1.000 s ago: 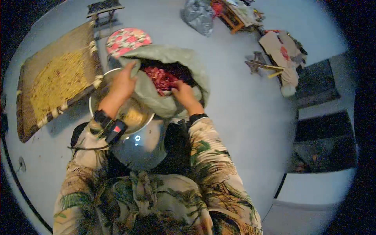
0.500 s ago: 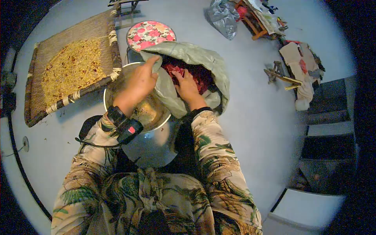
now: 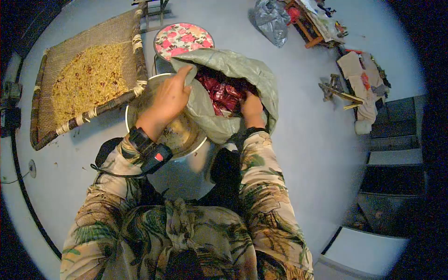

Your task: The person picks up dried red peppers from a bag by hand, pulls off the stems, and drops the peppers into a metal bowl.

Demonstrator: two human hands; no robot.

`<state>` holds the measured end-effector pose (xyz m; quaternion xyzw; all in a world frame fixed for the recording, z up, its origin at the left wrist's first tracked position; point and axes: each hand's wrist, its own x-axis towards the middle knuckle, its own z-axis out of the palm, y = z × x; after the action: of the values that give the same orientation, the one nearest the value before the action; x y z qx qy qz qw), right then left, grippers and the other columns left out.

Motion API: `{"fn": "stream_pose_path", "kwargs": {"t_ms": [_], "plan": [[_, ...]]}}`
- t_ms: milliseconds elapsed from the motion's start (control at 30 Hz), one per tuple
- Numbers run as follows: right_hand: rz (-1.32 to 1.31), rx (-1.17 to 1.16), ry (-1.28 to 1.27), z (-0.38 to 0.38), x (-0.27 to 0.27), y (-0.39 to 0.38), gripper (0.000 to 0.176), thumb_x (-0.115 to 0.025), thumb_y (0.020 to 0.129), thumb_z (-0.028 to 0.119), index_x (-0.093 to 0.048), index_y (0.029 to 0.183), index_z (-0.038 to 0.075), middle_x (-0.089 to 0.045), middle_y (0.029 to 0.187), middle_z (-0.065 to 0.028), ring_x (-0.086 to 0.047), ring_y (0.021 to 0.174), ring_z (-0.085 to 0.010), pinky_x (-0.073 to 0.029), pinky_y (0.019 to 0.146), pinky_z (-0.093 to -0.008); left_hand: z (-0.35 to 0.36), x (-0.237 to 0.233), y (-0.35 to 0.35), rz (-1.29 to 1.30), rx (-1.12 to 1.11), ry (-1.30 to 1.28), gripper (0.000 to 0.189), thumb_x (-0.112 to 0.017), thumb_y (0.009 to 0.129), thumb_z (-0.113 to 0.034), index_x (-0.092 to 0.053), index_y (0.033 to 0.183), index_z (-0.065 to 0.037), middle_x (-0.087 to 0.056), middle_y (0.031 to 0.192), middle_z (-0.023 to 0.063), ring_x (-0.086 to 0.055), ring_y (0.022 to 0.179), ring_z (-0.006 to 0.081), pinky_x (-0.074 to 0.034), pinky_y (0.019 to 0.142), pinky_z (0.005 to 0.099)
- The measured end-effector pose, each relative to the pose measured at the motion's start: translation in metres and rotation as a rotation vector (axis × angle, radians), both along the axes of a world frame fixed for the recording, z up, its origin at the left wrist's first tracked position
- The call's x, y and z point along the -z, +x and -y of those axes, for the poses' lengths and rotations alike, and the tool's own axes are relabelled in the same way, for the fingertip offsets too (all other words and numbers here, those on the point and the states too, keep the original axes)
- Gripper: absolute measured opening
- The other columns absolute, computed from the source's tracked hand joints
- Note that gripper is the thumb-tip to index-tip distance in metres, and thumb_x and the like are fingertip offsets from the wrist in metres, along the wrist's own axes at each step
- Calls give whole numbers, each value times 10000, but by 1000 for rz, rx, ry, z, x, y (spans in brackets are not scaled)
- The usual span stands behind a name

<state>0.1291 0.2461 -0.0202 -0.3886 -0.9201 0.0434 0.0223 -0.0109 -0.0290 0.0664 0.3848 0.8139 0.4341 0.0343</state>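
A pale green woven sack point(image 3: 273, 88) lies with its mouth gaping toward me. Glossy dark-red dried chillies point(image 3: 224, 95) fill the opening. My left hand point(image 3: 168, 100) is closed on the near left edge of the sack's mouth. Inside the opening, at its right side, is my right hand point(image 3: 252, 109); its fingertips sink among the chillies and are mostly hidden. Under my left forearm stands a round metal basin point(image 3: 179, 135), with small bits on its bottom. The sack partly overlaps the basin's right rim.
On the left, a framed woven tray point(image 3: 35, 114) holds yellow grains with reddish bits. Behind the sack is a flower-patterned round stool point(image 3: 184, 37). A grey plastic bag point(image 3: 270, 23) lies at the back. Farther right are cloths point(image 3: 357, 70) and a small wooden stool point(image 3: 333, 88).
My right hand has moved right across the chillies to the sack's right side, and its fingers have gone deeper. More chillies show in the middle. My left hand keeps its hold.
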Motion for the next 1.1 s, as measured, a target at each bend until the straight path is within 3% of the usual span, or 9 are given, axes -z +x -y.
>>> {"fn": "stream_pose_path", "kwargs": {"t_ms": [167, 267, 367, 433, 467, 500, 600, 800, 1100], "plan": [[-77, -18, -35, 20, -34, 0, 349, -671, 753, 190, -605, 1085, 104, -633, 993, -178, -592, 938, -365, -481, 805, -449, 4, -12, 4, 59, -15, -109, 501, -599, 803, -126, -438, 1272, -60, -606, 1011, 230, -577, 949, 397, -456, 833, 448], [-268, -224, 92, 30, -28, -14, 319, -659, 757, 169, -617, 1067, 108, -621, 1032, -157, -575, 969, -355, -470, 833, -435, 5, -11, 4, 48, -27, -128, 507, -617, 804, -158, -442, 1270, -63, -606, 1000, 229, -579, 942, 396, -458, 827, 446], [-395, -500, -3, 44, -17, -37, 363, -618, 760, 120, -601, 1123, 122, -603, 1042, -161, -563, 963, -354, -460, 853, -429, 4, -7, 3, 12, -40, -92, 511, -630, 799, -171, -451, 1267, -69, -607, 1001, 223, -580, 941, 391, -459, 829, 439], [-349, -556, -34, 61, -22, -48, 335, -491, 836, 107, -587, 1153, 159, -592, 990, -185, -560, 931, -351, -462, 795, -439, 2, -5, 3, -39, -25, -57, 515, -638, 791, -168, -448, 1260, -74, -608, 997, 238, -583, 923, 410, -460, 804, 464], [-324, -545, 40, 65, -12, -53, 333, -440, 866, 125, -579, 1166, 167, -584, 938, -197, -559, 900, -362, -461, 771, -450, 2, -5, 2, -77, -12, -42, 518, -643, 785, -164, -443, 1254, -76, -608, 992, 257, -586, 904, 430, -461, 779, 492], [-291, -536, 33, 68, -12, -56, 489, -559, 736, 21, -544, 1192, 197, -555, 942, -187, -534, 901, -379, -454, 810, -456, 1, -4, 3, -89, -22, -50, 527, -650, 780, -164, -442, 1258, -85, -609, 1001, 252, -587, 903, 430, -466, 775, 486], [-320, -503, 64, 73, -4, -58, 389, -473, 816, 87, -558, 1177, 205, -542, 914, -185, -541, 878, -371, -457, 773, -458, 1, -4, 5, -103, -26, -37, 562, -656, 771, -159, -433, 1284, -102, -621, 955, 234, -601, 847, 420, -472, 734, 476], [-287, -388, 174, 63, 17, -57, 225, -513, 771, 111, -601, 977, 91, -575, 884, -150, -542, 917, -327, -447, 780, -425, 3, -14, 5, 2, -13, -115, 579, -662, 766, -140, -430, 1295, -97, -598, 738, 188, -591, 687, 375, -434, 626, 468], [-461, -194, -158, 46, -44, -21, 215, -628, 739, 107, -566, 939, 55, -603, 895, -187, -571, 877, -391, -465, 735, -484, 0, -27, 10, -27, -5, -168, 560, -645, 783, -137, -421, 1293, -70, -601, 999, 264, -575, 928, 426, -444, 785, 466]]}}
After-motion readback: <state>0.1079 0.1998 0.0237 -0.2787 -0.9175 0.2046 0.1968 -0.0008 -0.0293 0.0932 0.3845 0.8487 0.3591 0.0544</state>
